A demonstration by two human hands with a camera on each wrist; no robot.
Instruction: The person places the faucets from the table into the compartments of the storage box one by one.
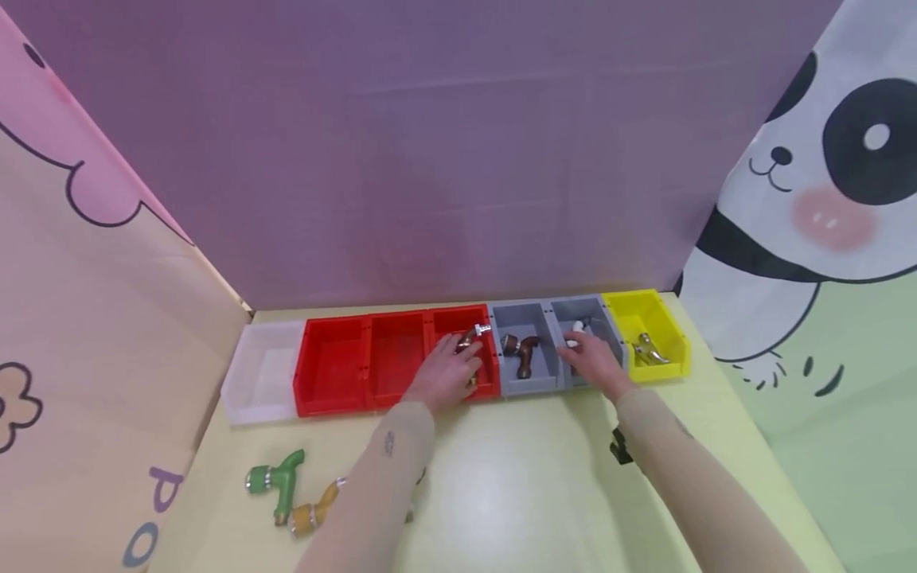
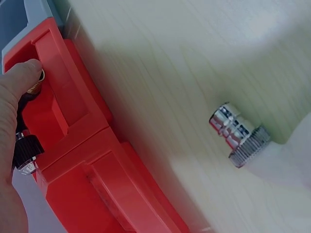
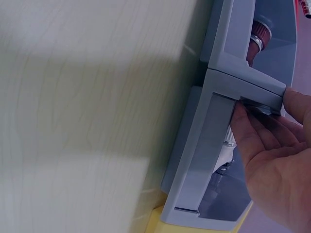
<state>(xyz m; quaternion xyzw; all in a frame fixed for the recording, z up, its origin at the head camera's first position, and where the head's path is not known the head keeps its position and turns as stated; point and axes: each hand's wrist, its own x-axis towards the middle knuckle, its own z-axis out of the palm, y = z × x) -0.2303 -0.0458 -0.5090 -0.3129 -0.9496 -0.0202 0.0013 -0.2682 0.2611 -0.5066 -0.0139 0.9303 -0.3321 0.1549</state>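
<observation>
My left hand [image 1: 446,374] reaches into the right-hand red bin [image 1: 494,362] and grips a dark brown tap [image 2: 26,150] with a black ridged knob. The thumb lies over the tap's brass end in the left wrist view; the other fingers are mostly hidden. My right hand [image 1: 593,362] is in the right-hand grey bin [image 1: 616,338], where a white tap [image 3: 223,158] lies partly hidden behind it. Its fingers reach straight down inside the bin, the thumb apart from them at the divider. A reddish-brown tap [image 1: 525,354] lies in the grey bin between the hands.
The yellow bin [image 1: 677,350] at the right end holds a chrome tap [image 1: 648,350]. Two more red bins and a white bin [image 1: 261,374] continue the row leftward. A green tap [image 1: 282,481], a yellow tap [image 1: 315,509] and a white-bodied tap [image 2: 238,133] lie on the table.
</observation>
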